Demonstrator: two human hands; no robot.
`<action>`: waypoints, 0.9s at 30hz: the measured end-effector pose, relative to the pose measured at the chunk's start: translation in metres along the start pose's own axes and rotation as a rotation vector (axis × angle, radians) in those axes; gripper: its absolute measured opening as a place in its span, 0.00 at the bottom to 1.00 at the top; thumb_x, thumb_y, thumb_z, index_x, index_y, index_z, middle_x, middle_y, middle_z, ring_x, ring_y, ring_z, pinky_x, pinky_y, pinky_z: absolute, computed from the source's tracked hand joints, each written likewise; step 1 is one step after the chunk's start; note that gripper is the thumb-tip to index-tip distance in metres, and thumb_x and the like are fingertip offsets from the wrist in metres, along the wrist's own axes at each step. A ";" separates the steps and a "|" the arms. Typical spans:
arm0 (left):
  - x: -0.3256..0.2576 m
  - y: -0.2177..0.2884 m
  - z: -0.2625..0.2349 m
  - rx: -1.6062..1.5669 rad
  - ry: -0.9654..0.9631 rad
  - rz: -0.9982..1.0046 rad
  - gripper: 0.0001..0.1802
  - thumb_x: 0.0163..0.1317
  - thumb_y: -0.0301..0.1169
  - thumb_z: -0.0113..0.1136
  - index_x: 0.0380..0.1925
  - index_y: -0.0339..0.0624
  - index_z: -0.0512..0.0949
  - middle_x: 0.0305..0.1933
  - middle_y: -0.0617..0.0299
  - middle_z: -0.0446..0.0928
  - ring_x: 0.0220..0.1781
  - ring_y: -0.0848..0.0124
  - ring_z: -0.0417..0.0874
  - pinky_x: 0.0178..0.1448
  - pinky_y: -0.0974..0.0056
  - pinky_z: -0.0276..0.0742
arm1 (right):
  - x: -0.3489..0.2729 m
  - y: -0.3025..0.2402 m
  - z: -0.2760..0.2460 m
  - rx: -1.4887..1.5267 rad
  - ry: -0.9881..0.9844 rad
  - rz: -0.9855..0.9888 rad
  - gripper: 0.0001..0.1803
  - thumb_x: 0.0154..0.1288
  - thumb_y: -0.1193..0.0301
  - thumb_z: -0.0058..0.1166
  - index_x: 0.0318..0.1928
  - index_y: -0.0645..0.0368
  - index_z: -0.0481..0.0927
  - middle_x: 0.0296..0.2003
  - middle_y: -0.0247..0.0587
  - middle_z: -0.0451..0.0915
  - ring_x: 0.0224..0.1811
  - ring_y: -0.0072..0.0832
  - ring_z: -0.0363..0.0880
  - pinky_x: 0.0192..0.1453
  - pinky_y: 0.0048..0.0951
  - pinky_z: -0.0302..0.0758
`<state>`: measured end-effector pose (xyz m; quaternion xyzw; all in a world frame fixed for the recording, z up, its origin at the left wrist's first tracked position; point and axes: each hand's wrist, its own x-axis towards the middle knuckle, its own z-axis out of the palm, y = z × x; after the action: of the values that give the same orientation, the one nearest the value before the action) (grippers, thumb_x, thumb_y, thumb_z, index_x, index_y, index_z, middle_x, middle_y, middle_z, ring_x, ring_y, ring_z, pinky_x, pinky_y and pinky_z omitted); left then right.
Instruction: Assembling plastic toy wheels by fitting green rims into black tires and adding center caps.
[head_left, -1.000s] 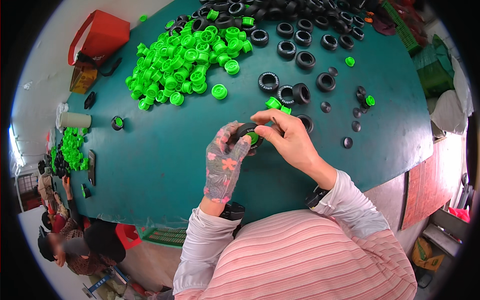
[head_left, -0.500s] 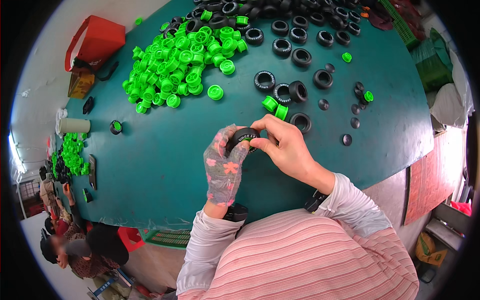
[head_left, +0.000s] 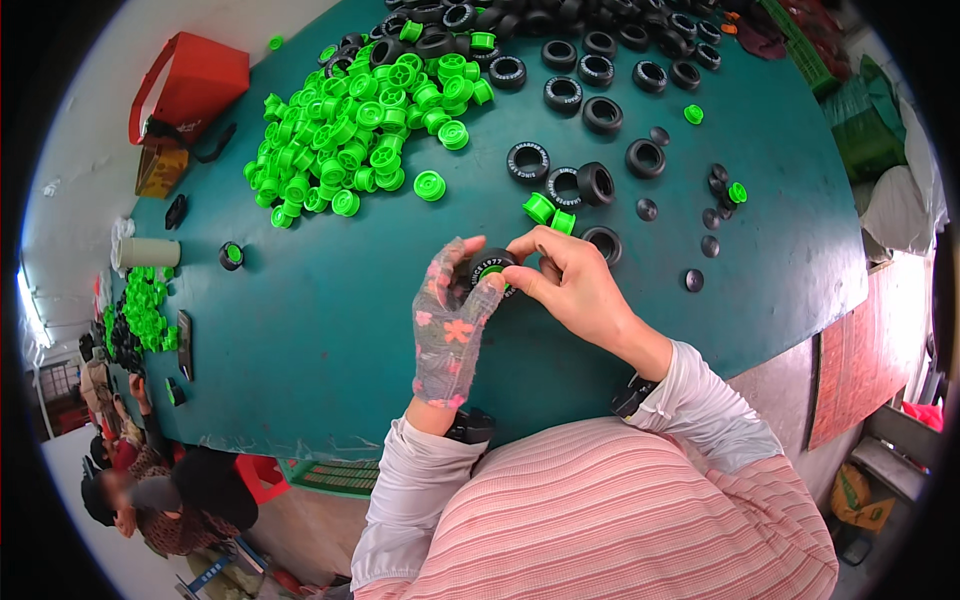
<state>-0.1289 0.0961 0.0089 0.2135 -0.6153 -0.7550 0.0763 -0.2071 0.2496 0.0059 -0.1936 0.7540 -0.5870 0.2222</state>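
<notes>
A small black rubber tyre (head_left: 492, 270) with a glossy green plastic hub sits pinched between my two hands near the middle of the smooth teal table (head_left: 300, 330). My left hand (head_left: 450, 325), in a thin patterned fingerless glove, grips it from seven o'clock, fingers curled upward. My bare right hand (head_left: 572, 290) clasps it from three o'clock, thumb and fingertips bent inward. A heap of ribbed green hubs (head_left: 365, 125) lies at eleven o'clock, loose black tyres (head_left: 600, 90) at one o'clock

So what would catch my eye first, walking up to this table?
Probably the big heap of bright green wheel hubs at the far left of the teal table. Next, the black toy tyres scattered far right, and the left hand and right hand pinching one tyre together.
</notes>
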 end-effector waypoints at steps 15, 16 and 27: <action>-0.007 -0.008 0.004 -0.141 0.051 -0.033 0.16 0.67 0.24 0.65 0.53 0.32 0.77 0.50 0.60 0.80 0.50 0.73 0.80 0.55 0.69 0.80 | 0.003 0.002 0.005 0.065 0.031 -0.039 0.10 0.65 0.73 0.64 0.43 0.64 0.79 0.28 0.39 0.76 0.25 0.26 0.70 0.31 0.33 0.68; -0.008 -0.010 0.008 -0.238 0.079 -0.088 0.17 0.67 0.24 0.65 0.53 0.32 0.77 0.51 0.60 0.79 0.50 0.73 0.81 0.55 0.69 0.81 | 0.004 0.003 0.007 0.097 0.041 -0.031 0.10 0.65 0.73 0.64 0.43 0.64 0.79 0.27 0.38 0.75 0.24 0.24 0.69 0.31 0.32 0.67; -0.005 -0.006 -0.006 -0.095 0.021 -0.064 0.20 0.68 0.31 0.67 0.55 0.32 0.76 0.48 0.59 0.81 0.48 0.74 0.81 0.55 0.70 0.81 | -0.007 -0.002 0.002 0.171 0.005 0.100 0.12 0.64 0.71 0.68 0.40 0.64 0.80 0.21 0.28 0.68 0.21 0.14 0.60 0.27 0.27 0.59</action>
<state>-0.1214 0.0942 0.0036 0.2372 -0.5707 -0.7831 0.0684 -0.2003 0.2513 0.0077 -0.1346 0.7106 -0.6378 0.2649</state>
